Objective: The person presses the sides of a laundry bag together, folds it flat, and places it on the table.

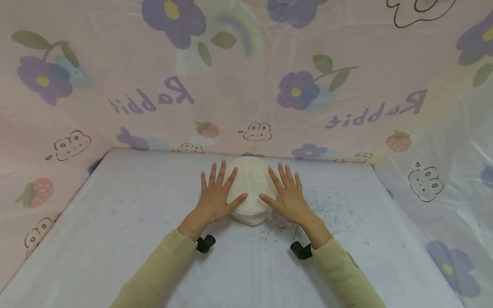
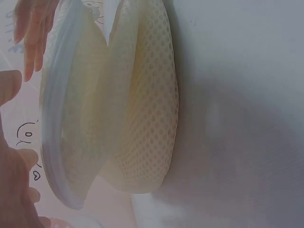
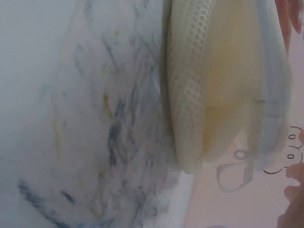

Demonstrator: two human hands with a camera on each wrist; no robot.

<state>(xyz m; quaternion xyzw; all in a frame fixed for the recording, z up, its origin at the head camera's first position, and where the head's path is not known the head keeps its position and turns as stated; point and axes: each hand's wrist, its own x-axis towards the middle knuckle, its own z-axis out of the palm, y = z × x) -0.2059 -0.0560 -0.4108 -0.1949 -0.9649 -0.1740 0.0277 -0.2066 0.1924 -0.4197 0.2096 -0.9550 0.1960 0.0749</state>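
A cream mesh laundry bag [image 1: 250, 184] with a rounded shape stands near the far side of the table. My left hand [image 1: 217, 194] is over its left side, fingers straight and spread. On the other side my right hand [image 1: 289, 194] mirrors this, and both thumbs point inward over the bag's top. Whether the palms touch the mesh cannot be made out. In the left wrist view the bag's side [image 2: 147, 109] shows a fold between its upper rim and lower mesh. From the right wrist, a zipper pull [image 3: 235, 173] hangs by the rim band [image 3: 273, 95].
The table [image 1: 146, 205] has a white cover, with dark smudges [image 1: 327, 209] to the right of the bag. A printed curtain [image 1: 239, 85] with flowers and rabbits rises behind and on both sides. Black camera pieces [image 1: 206, 244] sit at both wrists.
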